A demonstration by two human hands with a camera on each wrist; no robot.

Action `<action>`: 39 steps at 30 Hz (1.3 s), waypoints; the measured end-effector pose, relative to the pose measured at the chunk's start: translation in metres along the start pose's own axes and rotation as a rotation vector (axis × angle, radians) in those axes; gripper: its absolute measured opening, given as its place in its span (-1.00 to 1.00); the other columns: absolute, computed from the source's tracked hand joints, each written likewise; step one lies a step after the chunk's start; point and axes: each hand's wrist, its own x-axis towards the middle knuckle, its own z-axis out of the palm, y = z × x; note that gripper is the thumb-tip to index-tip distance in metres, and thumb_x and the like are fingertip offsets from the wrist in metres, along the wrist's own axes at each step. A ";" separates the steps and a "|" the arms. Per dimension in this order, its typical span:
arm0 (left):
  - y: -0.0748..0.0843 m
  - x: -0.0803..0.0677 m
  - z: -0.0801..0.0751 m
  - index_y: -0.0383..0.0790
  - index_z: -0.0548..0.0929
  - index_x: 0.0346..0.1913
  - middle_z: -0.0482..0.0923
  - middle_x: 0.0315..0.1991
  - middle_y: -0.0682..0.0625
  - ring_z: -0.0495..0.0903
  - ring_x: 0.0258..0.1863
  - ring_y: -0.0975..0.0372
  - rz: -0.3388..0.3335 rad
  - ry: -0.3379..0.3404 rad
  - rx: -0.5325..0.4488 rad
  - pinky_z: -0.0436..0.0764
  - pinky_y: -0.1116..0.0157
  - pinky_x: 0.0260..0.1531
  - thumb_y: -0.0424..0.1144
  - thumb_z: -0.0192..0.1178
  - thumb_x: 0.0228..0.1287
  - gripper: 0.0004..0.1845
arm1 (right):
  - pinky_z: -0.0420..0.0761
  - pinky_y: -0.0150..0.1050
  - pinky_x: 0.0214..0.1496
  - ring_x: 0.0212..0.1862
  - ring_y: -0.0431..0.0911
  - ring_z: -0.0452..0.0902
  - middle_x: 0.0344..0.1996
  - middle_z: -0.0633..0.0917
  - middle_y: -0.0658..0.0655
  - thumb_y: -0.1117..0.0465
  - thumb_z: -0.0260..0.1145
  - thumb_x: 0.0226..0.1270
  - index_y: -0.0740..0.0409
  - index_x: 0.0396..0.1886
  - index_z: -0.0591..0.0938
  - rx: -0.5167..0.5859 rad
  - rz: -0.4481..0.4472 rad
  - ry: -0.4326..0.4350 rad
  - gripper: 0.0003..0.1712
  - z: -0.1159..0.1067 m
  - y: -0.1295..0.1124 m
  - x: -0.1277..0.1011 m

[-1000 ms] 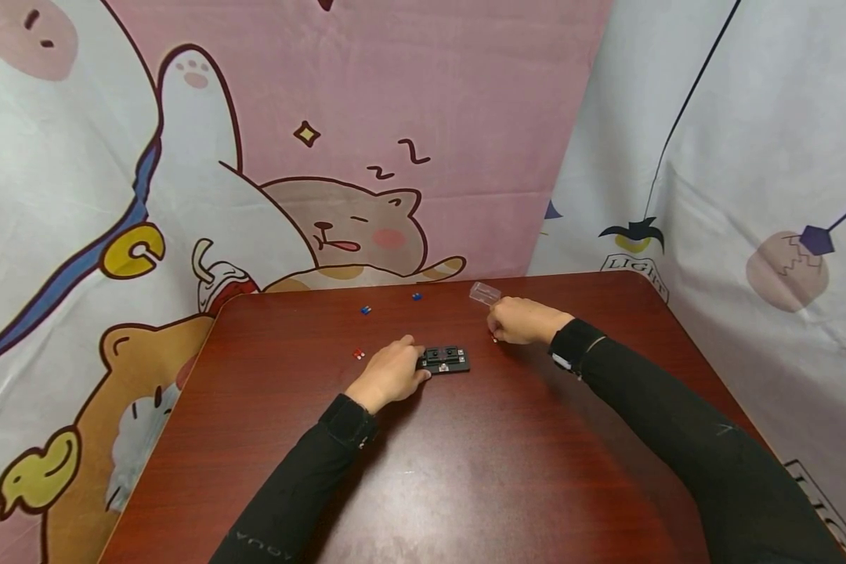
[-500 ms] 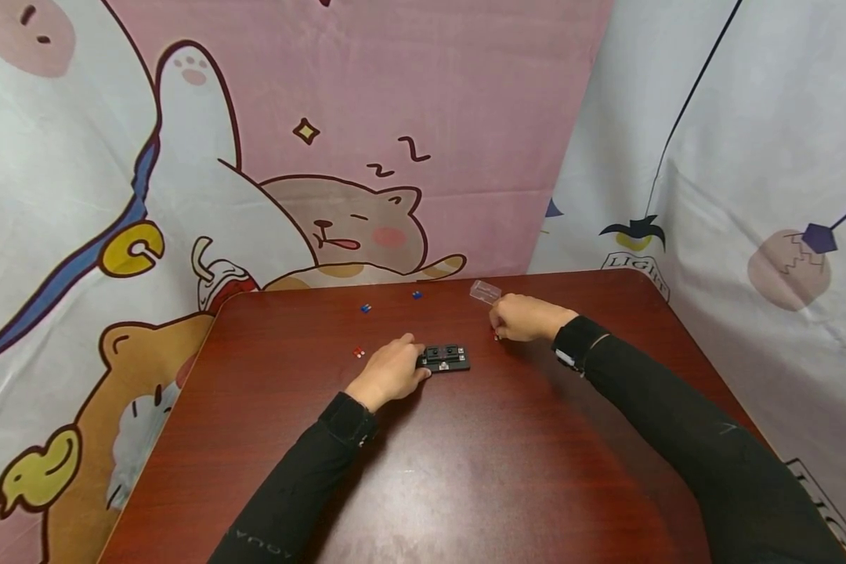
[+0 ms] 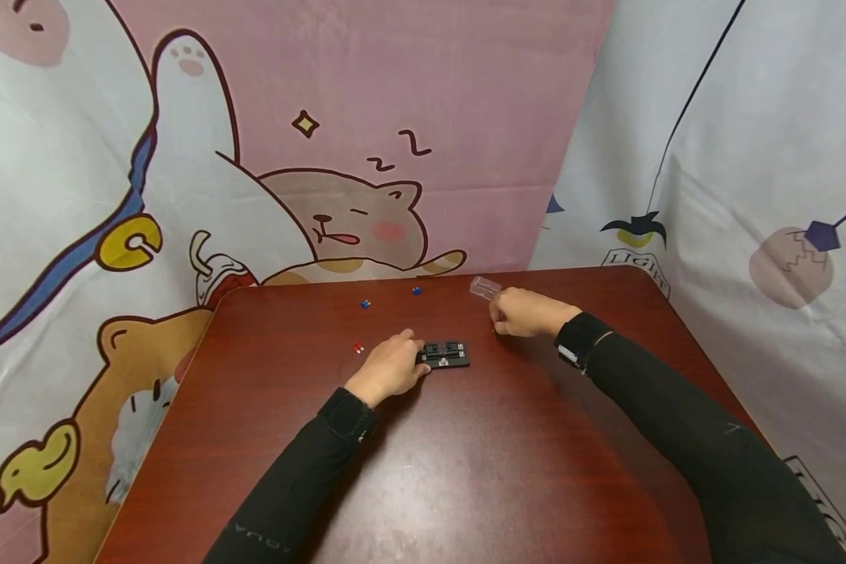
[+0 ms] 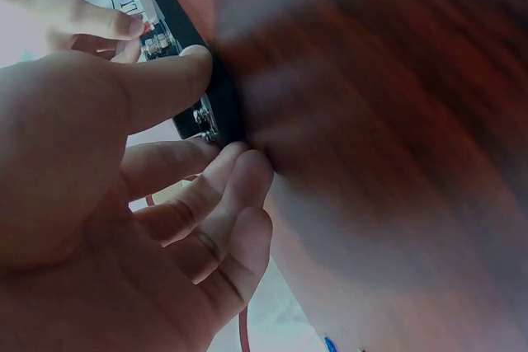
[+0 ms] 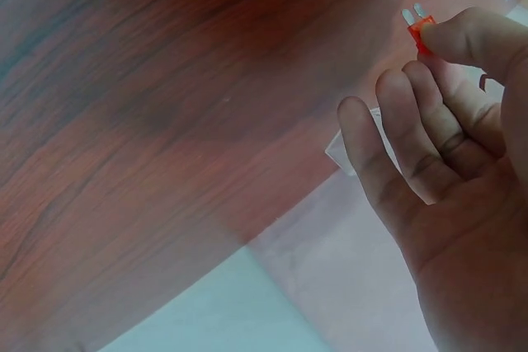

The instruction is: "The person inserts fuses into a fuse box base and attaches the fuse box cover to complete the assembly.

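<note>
On the left of the dark red desk (image 3: 465, 470) lie a tiny red piece (image 3: 358, 348) and, farther back, two tiny blue pieces (image 3: 365, 303). The left hand (image 3: 389, 366) rests on the desk with its fingers curled round the left end of a small black box (image 3: 447, 354), which sits in the middle. To the right, the right hand (image 3: 525, 312) pinches a little orange fuse (image 5: 420, 26) between its fingertips, just above the desk. A small clear lid (image 3: 484, 287) lies just behind that hand.
</note>
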 end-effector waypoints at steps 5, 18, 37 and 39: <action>0.000 0.000 -0.004 -0.27 0.69 0.42 0.64 0.16 -0.15 0.64 -0.03 0.09 0.009 -0.003 0.003 0.72 0.02 0.18 -0.01 0.45 0.52 -0.43 | 0.62 -0.13 -0.10 -0.29 -0.10 0.57 -0.33 0.72 0.01 0.18 0.43 0.53 0.04 -0.23 0.79 0.000 -0.017 0.044 -0.92 -0.007 -0.007 -0.001; 0.002 0.000 -0.007 -0.26 0.68 0.43 0.64 0.23 -0.18 0.68 0.06 0.05 0.003 -0.011 0.009 0.72 -0.01 0.24 0.00 0.44 0.53 -0.42 | 0.55 -0.15 -0.15 -0.26 -0.11 0.52 -0.32 0.66 0.00 0.16 0.45 0.53 0.00 -0.28 0.73 -0.018 -0.112 0.131 -0.88 -0.016 -0.043 0.001; 0.001 0.001 -0.003 -0.25 0.71 0.38 0.63 0.12 -0.14 0.67 -0.05 0.09 -0.001 0.000 0.001 0.74 0.01 0.11 0.00 0.46 0.52 -0.45 | 0.61 -0.17 -0.16 -0.28 -0.17 0.55 -0.29 0.66 -0.04 0.17 0.45 0.50 0.01 -0.29 0.75 -0.068 -0.196 0.152 -0.90 -0.012 -0.078 0.009; 0.000 0.001 -0.002 -0.26 0.71 0.38 0.63 0.11 -0.14 0.66 -0.05 0.09 0.000 0.001 0.000 0.74 0.00 0.11 -0.01 0.46 0.51 -0.45 | 0.62 -0.18 -0.16 -0.28 -0.18 0.55 -0.28 0.66 -0.04 0.16 0.45 0.50 0.01 -0.28 0.75 -0.074 -0.198 0.145 -0.91 -0.009 -0.080 0.010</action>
